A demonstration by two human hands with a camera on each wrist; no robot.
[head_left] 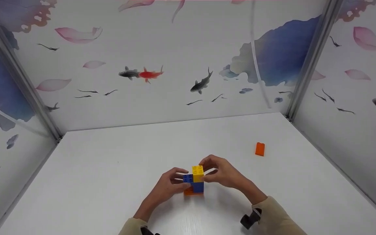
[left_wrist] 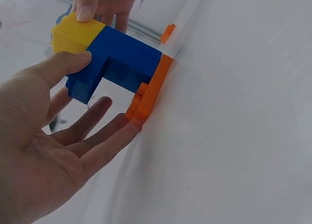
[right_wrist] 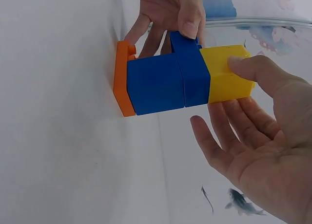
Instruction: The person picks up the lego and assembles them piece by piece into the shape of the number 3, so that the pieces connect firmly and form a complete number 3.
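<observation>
A small stack of toy building bricks stands on the table between both hands. At its bottom lies an orange plate [head_left: 194, 193], studs showing on its left part. A blue brick [right_wrist: 156, 83] sits on the plate's right side. Over it, a second blue brick [left_wrist: 87, 80] juts out to the left. A yellow brick [head_left: 198, 172] tops the right end. The left hand [head_left: 171, 186] pinches the jutting blue brick, thumb on its near side; in the left wrist view its lower fingers reach the orange plate. The right hand [head_left: 224, 171] pinches the yellow brick between thumb and fingers.
A loose orange brick [head_left: 260, 149] lies farther back on the right of the white table [head_left: 126, 153]. White panels [head_left: 175, 107] printed with fish and petals enclose the table at the back and sides, with metal posts [head_left: 312, 62] at the corners.
</observation>
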